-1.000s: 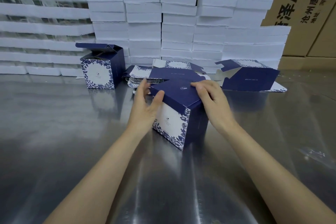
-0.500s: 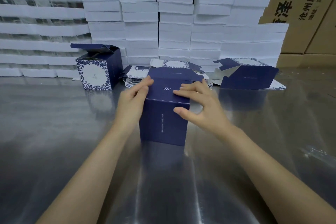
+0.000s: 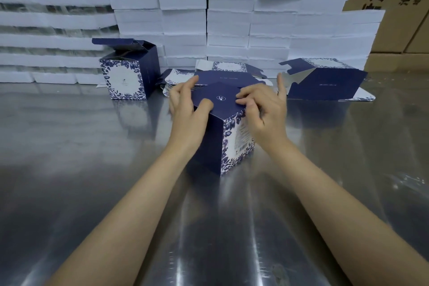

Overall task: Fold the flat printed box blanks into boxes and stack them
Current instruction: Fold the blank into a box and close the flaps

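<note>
Curled round the box (image 3: 209,146) at its upper left corner, my left hand (image 3: 188,111) grips it, thumb on the lid; my right hand (image 3: 265,111) pinches the lid's right edge. It stands on the steel table (image 3: 92,169), flat blanks (image 3: 229,67) just behind it, white stacks (image 3: 227,18) beyond.

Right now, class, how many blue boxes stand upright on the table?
2: the held box, between left hand and right hand; the open-topped box, back left. A half-folded box lies sideways at right.

Single head view, looking forward-down, close over metal table (image 3: 69,169).
</note>
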Action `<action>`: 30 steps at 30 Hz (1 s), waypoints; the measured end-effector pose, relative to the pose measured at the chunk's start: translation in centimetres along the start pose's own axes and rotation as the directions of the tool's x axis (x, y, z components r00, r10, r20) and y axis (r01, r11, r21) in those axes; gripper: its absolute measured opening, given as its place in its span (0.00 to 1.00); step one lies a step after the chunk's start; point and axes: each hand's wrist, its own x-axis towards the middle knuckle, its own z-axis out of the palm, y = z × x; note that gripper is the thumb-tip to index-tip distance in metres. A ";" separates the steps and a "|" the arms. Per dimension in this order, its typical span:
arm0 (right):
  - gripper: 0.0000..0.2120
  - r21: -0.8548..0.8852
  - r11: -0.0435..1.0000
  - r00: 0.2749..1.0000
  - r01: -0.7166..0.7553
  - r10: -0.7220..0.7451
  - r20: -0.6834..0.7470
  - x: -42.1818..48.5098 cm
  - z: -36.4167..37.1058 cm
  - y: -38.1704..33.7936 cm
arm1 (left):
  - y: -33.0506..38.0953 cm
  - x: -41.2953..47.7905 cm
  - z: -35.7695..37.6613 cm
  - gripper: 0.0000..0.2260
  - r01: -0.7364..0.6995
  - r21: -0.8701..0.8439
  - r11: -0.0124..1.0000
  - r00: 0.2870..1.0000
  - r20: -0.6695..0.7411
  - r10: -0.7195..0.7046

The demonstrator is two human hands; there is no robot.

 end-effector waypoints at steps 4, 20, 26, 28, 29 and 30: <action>0.11 -0.084 0.996 0.997 0.038 -0.044 -0.070 -0.6 1.2 -0.8 | -0.2 0.2 0.2 0.28 0.003 -0.048 0.999 1.000 0.021 -0.002; 0.13 -0.449 0.893 0.992 -0.040 -0.019 -0.126 -0.6 -0.2 -0.3 | -1.7 1.4 -1.1 0.05 -0.113 0.042 0.993 0.966 -0.228 0.119; 0.16 -0.456 0.882 0.989 0.123 -0.148 -0.018 -0.9 0.2 -4.0 | -1.5 -0.2 -0.6 0.08 -0.208 0.062 0.976 0.960 -0.178 0.216; 0.15 -0.250 0.948 0.980 0.199 -0.194 0.044 -1.3 -0.4 -4.9 | -1.6 0.8 -1.4 0.05 -0.123 -0.006 0.992 0.964 -0.239 0.118; 0.14 -0.158 0.961 0.973 0.227 -0.219 0.070 -1.4 -0.6 -5.3 | -1.7 1.2 -1.9 0.06 -0.081 -0.027 0.996 0.961 -0.269 0.070; 0.13 -0.097 0.966 0.968 0.240 -0.230 0.103 -1.4 -0.7 -5.7 | -1.7 1.4 -2.2 0.07 -0.050 -0.036 0.998 0.954 -0.298 0.037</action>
